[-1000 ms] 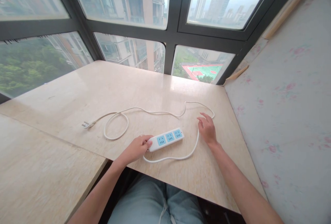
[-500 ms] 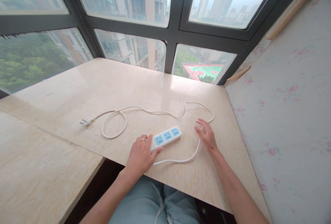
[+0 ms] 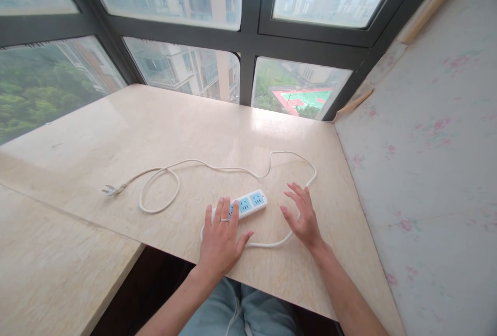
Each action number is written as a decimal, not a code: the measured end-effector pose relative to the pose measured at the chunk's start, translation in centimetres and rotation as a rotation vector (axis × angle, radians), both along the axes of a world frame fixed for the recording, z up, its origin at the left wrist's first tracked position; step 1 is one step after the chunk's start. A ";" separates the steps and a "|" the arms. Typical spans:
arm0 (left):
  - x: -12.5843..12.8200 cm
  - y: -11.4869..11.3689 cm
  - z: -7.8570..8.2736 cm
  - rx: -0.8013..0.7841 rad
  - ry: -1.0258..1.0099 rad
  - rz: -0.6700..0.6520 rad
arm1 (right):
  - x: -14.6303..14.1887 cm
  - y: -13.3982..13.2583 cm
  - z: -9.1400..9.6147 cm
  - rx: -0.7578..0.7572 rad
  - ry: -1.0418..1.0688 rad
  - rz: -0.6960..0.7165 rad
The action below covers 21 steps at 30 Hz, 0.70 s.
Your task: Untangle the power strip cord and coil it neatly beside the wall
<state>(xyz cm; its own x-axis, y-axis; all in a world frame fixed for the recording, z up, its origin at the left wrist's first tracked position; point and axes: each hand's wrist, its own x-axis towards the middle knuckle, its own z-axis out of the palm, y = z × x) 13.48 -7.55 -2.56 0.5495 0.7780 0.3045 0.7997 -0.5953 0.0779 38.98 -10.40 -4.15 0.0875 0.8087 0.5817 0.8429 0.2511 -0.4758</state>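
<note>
A white power strip (image 3: pixel 253 207) with blue socket faces lies on the stone-patterned counter, tilted up to the right. My left hand (image 3: pixel 222 236), a ring on one finger, rests with fingers stretched over its left end and hides part of the sockets. To the right of the strip, my right hand (image 3: pixel 303 217) is open with its fingers spread, over or beside the cord; whether it touches the cord I cannot tell. The white cord (image 3: pixel 233 169) curves around behind the strip and forms a loop at the left. It ends in a plug (image 3: pixel 112 189) with bare metal prongs.
The counter (image 3: pixel 186 118) runs back to dark-framed windows (image 3: pixel 248 38). A wall with flowered paper (image 3: pixel 419 170) borders it on the right. At the front left, the counter's edge (image 3: pixel 116 284) steps around a dark gap. My legs (image 3: pixel 248 310) are below the front edge.
My left hand has gone from gripping the strip's left end to lying flat over it with fingers extended. My right hand's fingers have spread wider. The camera view has shifted slightly.
</note>
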 end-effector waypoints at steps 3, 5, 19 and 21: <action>-0.4 0.6 -0.3 0.006 -0.024 -0.058 | -0.3 -0.3 -1.2 -0.177 -0.115 -0.075; -0.6 1.0 -0.3 -0.010 -0.027 -0.101 | -0.4 -0.4 -1.8 -0.269 -0.199 -0.125; -0.6 8.1 0.8 -0.245 -0.125 -0.558 | 3.6 1.6 -2.1 -0.340 -0.243 -0.100; -0.4 8.7 0.8 -0.267 -0.166 -0.576 | 3.6 2.0 -2.0 -0.323 -0.220 -0.157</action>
<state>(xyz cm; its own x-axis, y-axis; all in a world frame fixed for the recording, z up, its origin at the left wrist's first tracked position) 13.10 1.18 -1.79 0.8630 0.4341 0.2584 0.3235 -0.8678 0.3771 42.58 -8.39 -6.19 0.1266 0.9392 0.3193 0.9494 -0.0214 -0.3134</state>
